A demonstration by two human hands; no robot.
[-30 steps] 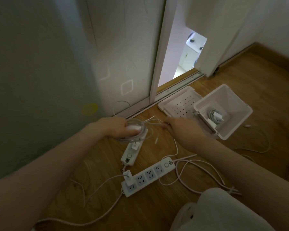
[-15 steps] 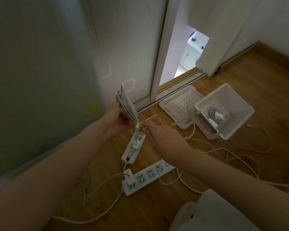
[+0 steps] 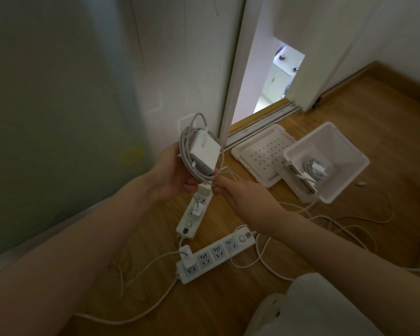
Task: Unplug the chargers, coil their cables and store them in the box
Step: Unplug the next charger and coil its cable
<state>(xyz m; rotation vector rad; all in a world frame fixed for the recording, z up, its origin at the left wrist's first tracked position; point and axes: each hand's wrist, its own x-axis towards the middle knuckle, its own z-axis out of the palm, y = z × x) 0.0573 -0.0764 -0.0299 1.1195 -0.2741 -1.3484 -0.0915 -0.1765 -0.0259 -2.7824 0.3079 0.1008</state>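
Charger (image 3: pixel 204 152) sits raised in my left hand (image 3: pixel 177 177), fingers curled round it and its coiled cable (image 3: pixel 187 141); my right hand (image 3: pixel 243 195) pinches the loose end, I judge to tuck it before the box (image 3: pixel 349 151) on the floor (image 3: pixel 386 132).

home room, wooden floor (image 3: pixel 364 132), sliding door track (image 3: pixel 260 124), white walls (image 3: pixel 184 57)

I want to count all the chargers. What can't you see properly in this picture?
All head view:
Writing on the charger brick in the left hand: blurred.
What the right hand pinches at the coiled cable: hidden by its fingers.
What lies in the box: small, dim.
Floor cables: pass under the right arm, off the right edge.
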